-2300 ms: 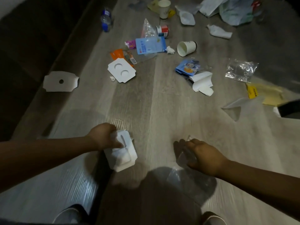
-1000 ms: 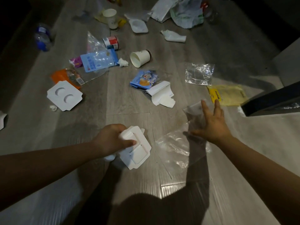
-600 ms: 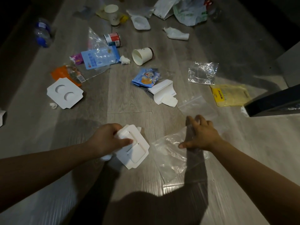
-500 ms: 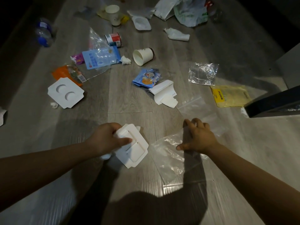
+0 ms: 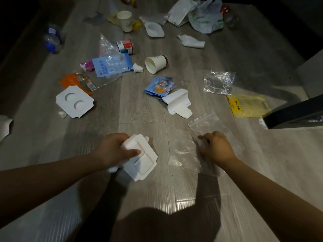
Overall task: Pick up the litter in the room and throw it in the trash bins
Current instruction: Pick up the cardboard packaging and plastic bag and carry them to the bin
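My left hand [image 5: 113, 151] grips a white moulded cardboard insert [image 5: 141, 161] together with a bit of white tissue, held just above the wooden floor [image 5: 139, 112]. My right hand [image 5: 216, 147] has its fingers curled round clear plastic bags [image 5: 183, 154] bunched under it; a clear zip bag [image 5: 204, 123] lies just ahead of its fingers. Litter covers the floor ahead: a white insert with two round cut-outs [image 5: 75, 102], a tipped paper cup [image 5: 156, 63], a blue snack wrapper [image 5: 160, 85], folded white paper [image 5: 178, 103].
Further off lie a yellow packet [image 5: 248, 105], a crinkled clear wrapper [image 5: 218, 82], a blue pouch [image 5: 111, 64], a red and white can [image 5: 125, 46], an upright cup [image 5: 124, 20], a plastic bottle [image 5: 52, 41] and bags [image 5: 204, 16]. A dark bin edge [image 5: 295, 112] juts in at right.
My right hand reached forward to the clear zip bag, then drew back and closed on the plastic bags. My left hand kept the white insert, lifted slightly. The view shifted left over the litter.
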The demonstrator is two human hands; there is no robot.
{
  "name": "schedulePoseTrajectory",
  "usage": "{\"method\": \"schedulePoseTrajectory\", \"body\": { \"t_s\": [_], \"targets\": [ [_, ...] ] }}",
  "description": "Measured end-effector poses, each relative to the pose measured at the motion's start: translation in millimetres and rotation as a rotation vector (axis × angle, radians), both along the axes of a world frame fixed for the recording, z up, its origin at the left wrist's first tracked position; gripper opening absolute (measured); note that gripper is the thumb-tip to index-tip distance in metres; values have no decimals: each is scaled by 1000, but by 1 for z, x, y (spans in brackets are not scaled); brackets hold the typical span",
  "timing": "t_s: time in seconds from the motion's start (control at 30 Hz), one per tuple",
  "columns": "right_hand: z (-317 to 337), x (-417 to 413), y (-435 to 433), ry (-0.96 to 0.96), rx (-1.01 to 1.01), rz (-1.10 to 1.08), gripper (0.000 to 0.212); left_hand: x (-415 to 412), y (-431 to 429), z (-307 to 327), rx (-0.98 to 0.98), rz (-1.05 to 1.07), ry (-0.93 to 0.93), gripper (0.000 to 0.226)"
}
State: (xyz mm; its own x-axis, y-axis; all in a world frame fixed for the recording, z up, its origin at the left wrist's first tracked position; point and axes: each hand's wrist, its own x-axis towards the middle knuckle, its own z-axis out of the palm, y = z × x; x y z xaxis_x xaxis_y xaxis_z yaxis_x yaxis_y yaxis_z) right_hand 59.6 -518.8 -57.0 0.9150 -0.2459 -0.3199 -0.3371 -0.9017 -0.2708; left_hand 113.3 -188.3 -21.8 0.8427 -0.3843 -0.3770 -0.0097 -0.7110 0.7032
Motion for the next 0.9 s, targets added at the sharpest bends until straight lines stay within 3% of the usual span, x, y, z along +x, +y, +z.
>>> {"method": "schedulePoseTrajectory", "body": {
  "t_s": [0.07, 0.2, 0.3, 0.5, 0.67, 0.9],
  "targets": [
    [-2, 0, -5, 21, -66, 12, 50, 0, 0, 0, 4, -3, -6, 16],
    [0, 2, -11, 67, 74, -103, 68, 1, 0, -2, 21, -4, -14, 18],
    [4, 5, -16, 84, 7, -110, 79, 2, 0, -3, 20, -4, -15, 18],
    [4, 6, -12, 18, 20, -102, 48, 5, -2, -5, 33, 4, -32, 19],
    [7, 5, -11, -4, -11, -85, 49, 3, -2, -3, 49, -14, -65, 20],
    [9, 2, 3, -40, 114, -42, 49, 5, 1, 0, 73, -2, -63, 26]
  ]
}}
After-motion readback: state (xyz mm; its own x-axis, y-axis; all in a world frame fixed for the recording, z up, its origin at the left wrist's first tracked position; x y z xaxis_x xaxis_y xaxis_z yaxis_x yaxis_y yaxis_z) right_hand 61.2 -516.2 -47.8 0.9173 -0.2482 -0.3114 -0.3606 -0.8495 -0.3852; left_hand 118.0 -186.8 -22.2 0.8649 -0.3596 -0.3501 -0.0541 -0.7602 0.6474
